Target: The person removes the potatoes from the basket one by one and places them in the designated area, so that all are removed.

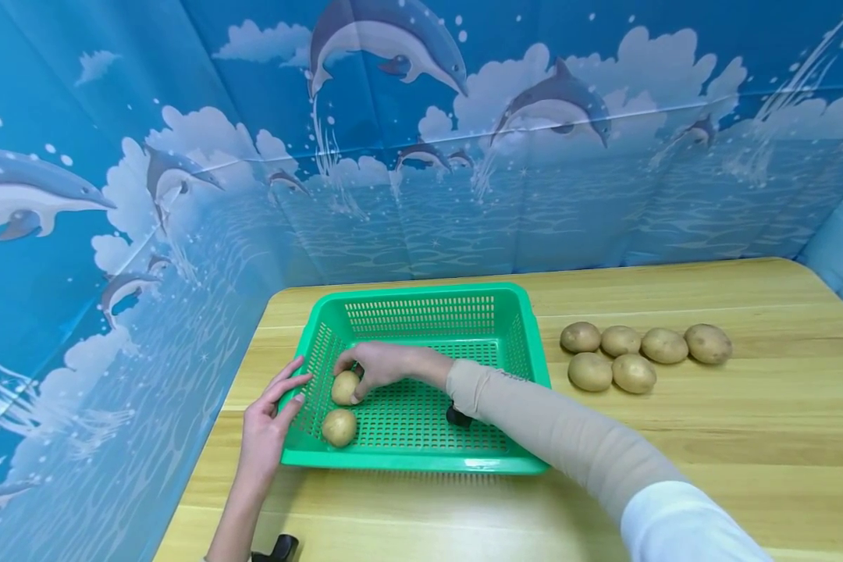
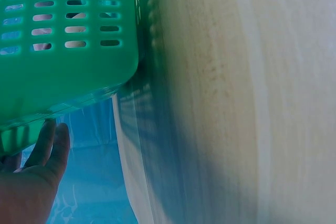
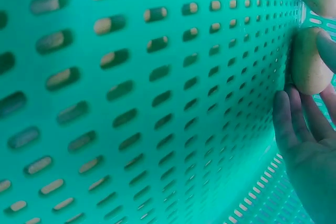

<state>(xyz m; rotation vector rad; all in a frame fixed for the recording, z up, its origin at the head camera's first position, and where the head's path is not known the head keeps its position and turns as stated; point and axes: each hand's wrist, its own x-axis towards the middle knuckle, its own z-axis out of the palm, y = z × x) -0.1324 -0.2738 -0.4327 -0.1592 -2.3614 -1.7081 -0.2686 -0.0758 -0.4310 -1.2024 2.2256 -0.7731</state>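
Observation:
A green plastic basket with slotted walls stands on the wooden table. Inside, against its left wall, my right hand pinches a potato between thumb and fingers; the right wrist view shows that potato by the slotted wall. Just nearer to me in the basket lies another potato. My left hand rests at the basket's left rim with its fingers fairly straight and laid over the edge. Those fingers also show beside the basket in the left wrist view.
Right of the basket, several loose potatoes lie in two rows on the table. A blue curtain printed with dolphins hangs behind and to the left. My right forearm crosses the basket's right front corner.

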